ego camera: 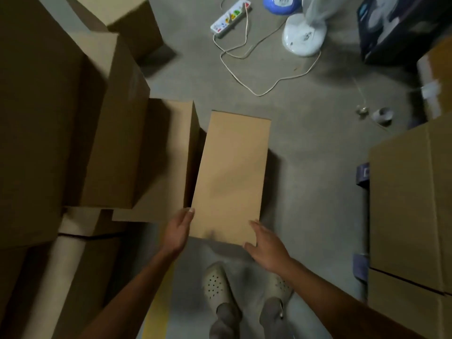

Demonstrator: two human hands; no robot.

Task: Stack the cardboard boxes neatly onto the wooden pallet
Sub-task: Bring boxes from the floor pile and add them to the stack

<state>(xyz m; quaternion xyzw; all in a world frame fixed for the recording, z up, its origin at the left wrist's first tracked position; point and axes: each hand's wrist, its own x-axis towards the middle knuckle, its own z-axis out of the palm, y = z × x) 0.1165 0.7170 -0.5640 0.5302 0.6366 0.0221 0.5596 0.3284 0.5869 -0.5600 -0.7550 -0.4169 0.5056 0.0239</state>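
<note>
Seen from the head camera, the left hand [179,228] and right hand [266,243] press flat, fingers straight, against the near sides of a tall cardboard box [232,174], just right of the stacked boxes [117,143], over the concrete floor [318,143].
</note>
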